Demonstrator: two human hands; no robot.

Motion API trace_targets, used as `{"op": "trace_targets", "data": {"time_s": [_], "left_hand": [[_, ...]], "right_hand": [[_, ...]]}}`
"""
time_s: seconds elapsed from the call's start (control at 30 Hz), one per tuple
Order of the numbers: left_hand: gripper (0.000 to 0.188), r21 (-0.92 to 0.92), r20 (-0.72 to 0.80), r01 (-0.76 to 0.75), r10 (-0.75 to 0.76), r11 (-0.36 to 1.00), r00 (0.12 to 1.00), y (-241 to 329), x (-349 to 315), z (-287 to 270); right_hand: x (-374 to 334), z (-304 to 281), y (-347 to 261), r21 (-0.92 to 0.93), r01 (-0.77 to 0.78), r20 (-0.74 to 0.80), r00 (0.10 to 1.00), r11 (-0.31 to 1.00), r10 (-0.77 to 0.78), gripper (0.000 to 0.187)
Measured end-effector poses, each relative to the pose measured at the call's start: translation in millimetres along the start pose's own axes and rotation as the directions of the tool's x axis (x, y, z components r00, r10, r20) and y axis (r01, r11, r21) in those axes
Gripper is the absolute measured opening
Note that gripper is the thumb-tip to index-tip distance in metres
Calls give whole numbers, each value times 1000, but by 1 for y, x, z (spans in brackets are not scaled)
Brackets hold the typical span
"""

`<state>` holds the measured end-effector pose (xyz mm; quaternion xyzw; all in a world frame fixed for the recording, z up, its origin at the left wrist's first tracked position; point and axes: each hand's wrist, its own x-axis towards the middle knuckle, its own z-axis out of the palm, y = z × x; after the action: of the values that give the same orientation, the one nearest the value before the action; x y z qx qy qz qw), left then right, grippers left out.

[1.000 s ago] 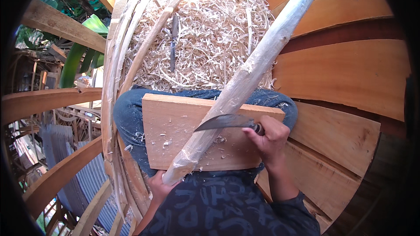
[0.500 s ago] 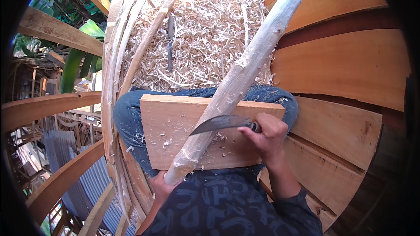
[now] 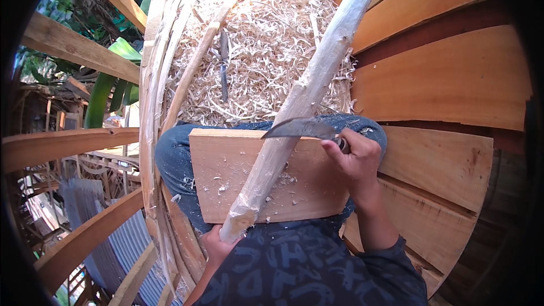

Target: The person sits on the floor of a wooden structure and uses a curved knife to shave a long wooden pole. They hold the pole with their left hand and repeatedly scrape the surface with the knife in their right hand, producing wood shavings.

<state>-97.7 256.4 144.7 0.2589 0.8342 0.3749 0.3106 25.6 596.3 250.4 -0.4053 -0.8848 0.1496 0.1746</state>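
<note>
Knife [image 3: 300,128], gripped in right hand [image 3: 359,157], has moved farther along the pole [image 3: 309,88] slanting far right; left hand [image 3: 217,243] clasps the pole's near end.

We see a board [image 3: 323,184] across the lap [image 3: 177,158], a pole [image 3: 307,90] slanting over it and chips [image 3: 225,188] scattered on it; beyond, we see a bed of shavings [image 3: 266,39] bearing a dark tool [image 3: 224,71].

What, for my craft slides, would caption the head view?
Right hand holds a knife across a pole; left hand grips its lower end.
</note>
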Motion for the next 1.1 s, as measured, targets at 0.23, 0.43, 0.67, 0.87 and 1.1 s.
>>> {"op": "trace_targets", "data": {"time_s": [0.23, 0.43, 0.67, 0.87, 1.1], "left_hand": [[51, -7, -2, 30, -30, 1000, 1000, 16, -3, -2], [50, 14, 12, -17, 16, 1000, 1000, 11, 4, -1], [50, 3, 22, -5, 5, 1000, 1000, 6, 1, 1], [51, 14, 12, -4, 4, 1000, 1000, 10, 3, -3], [50, 93, 14, -26, 25, 995, 1000, 21, 3, -5]], "right_hand": [[13, -3, 15, -102, 60, -43, 997, 993, -65, 58], [-20, 12, -17, 9, 301, 80, 950, 954, -301, 56], [-15, 8, 2, 93, 15, 21, 1000, 996, -17, 47], [0, -5, 9, 101, -140, 46, 990, 985, 136, 44], [-13, 0, -5, 15, 71, 13, 997, 997, -71, 42]]}}
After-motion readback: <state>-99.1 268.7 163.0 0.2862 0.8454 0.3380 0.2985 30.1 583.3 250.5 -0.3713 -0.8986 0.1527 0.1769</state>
